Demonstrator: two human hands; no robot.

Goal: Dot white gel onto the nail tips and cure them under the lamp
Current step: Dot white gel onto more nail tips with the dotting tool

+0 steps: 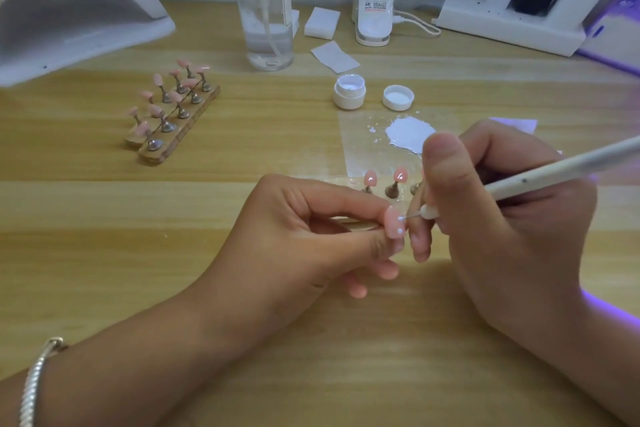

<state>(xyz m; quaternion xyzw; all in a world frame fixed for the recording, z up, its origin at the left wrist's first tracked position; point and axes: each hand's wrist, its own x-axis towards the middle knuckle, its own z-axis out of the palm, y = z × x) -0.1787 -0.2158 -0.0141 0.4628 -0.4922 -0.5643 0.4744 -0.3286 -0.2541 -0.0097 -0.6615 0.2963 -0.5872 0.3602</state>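
Clutter lines the far edge of your worktop (104, 211): a white curing lamp (69, 10) at the far left corner, a clear pump bottle (265, 10) near the middle, and a power strip (509, 21) toward the far right corner, where a second lamp (620, 28) glows violet. Left of centre lies a wooden stand (173, 121) carrying rows of pink tips on metal pegs. Right of centre sit an open gel pot (349, 92) and its lid (398, 97), side by side, with a clear palette sheet (356, 146) just nearer you bearing a puddle of white gel (410, 133). Your right hand (502, 218) covers part of that sheet and hides the right end of a second stand (392, 189) — two pink tips on it show above your left hand (304, 236).

That left hand pinches one pink nail tip (393, 224) between thumb and forefinger, the other fingers (356, 289) curled beneath. Your right hand grips the white dotting pen (554, 173) in a writing hold, fingers pressed round its barrel. The pen's fine point meets the nail tip's upper right edge — one white dot sits lower on it. The nail tip is held just in front of the second stand, near the middle of the worktop.
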